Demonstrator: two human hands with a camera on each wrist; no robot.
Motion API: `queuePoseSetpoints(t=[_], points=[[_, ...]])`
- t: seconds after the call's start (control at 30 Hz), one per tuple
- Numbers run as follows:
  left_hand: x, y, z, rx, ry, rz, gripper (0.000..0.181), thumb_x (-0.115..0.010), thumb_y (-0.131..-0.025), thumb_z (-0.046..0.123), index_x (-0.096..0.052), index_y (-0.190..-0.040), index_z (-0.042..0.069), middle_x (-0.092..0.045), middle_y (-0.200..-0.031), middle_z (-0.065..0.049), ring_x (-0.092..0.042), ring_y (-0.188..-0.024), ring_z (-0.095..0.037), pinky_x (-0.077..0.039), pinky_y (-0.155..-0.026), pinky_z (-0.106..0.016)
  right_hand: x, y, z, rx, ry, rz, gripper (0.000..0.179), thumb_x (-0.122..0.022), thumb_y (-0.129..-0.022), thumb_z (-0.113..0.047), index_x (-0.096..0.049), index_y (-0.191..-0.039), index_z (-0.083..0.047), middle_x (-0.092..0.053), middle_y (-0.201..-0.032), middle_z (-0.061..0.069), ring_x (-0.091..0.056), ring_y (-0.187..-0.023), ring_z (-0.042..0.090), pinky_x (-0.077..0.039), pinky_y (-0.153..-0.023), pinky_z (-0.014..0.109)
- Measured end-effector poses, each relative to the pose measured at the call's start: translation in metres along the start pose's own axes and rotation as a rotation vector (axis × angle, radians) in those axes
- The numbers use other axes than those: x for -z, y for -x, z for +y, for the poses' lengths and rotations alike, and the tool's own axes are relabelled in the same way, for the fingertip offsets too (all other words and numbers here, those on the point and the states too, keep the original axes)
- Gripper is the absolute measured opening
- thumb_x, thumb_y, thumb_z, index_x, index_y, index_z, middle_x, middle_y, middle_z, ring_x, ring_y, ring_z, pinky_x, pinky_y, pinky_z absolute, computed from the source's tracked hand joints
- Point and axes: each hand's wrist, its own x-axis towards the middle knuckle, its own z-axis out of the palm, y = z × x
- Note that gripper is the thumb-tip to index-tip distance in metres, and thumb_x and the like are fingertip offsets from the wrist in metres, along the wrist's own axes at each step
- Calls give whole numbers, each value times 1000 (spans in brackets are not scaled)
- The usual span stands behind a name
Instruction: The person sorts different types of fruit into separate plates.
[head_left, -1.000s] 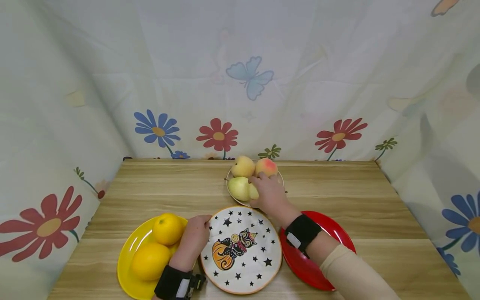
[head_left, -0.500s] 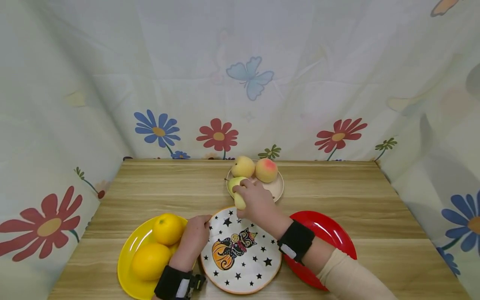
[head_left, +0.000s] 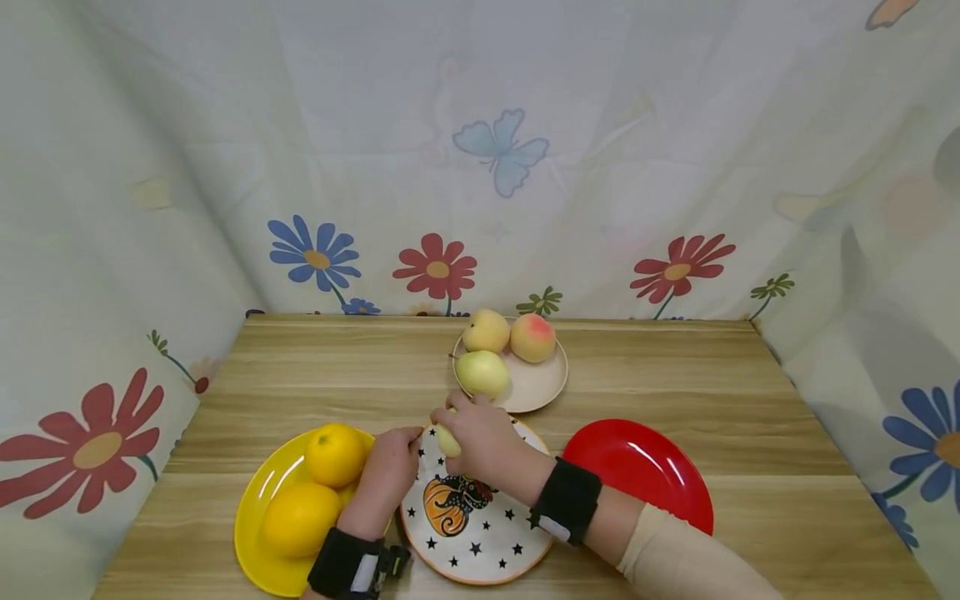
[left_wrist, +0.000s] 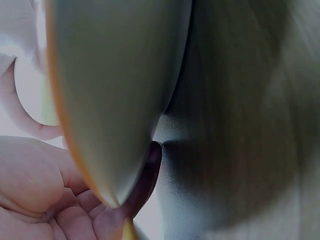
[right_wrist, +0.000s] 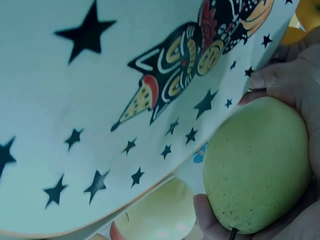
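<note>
Shifted leftward, the right hand (head_left: 483, 437) grips a pear (right_wrist: 257, 167), long axis steep, stem (right_wrist: 233, 233) lowermost in wrist view.

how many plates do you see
4: yellow plate at left, patterned plate in the middle, gripped by the left hand, red plate at right, beige plate at the back.

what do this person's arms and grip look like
The left grip and right grip are gloveless. The left wristband and right wristband are wide and black, each with a pale patch; a small dark gadget sits beside the left one. A beige sleeve covers part of the right arm.
</note>
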Motion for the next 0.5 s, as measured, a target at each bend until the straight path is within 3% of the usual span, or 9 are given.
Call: queuePoseSetpoints(t=[0.2, 0.5], points=[[0, -1, -1, -6, -5, 1, 21, -55, -93, 4, -68, -109, -1, -60, -75, -6, -51, -59, -14, -44, -54, -25, -5, 0, -4, 3, 13, -37, 61, -80, -70, -39, -57, -125, -24, -51, -122, 3, -51, -101, 26, -50, -66, 34], [-1, 0, 0, 10, -9, 0, 23, -55, -93, 4, -67, -112, -2, -67, -89, -10, -56, -66, -15, -51, -62, -30, -15, 2, -5, -13, 12, -61, 60, -80, -72, -38, -56, -125, -26, -50, -123, 3, -50, -100, 26, -49, -63, 38]])
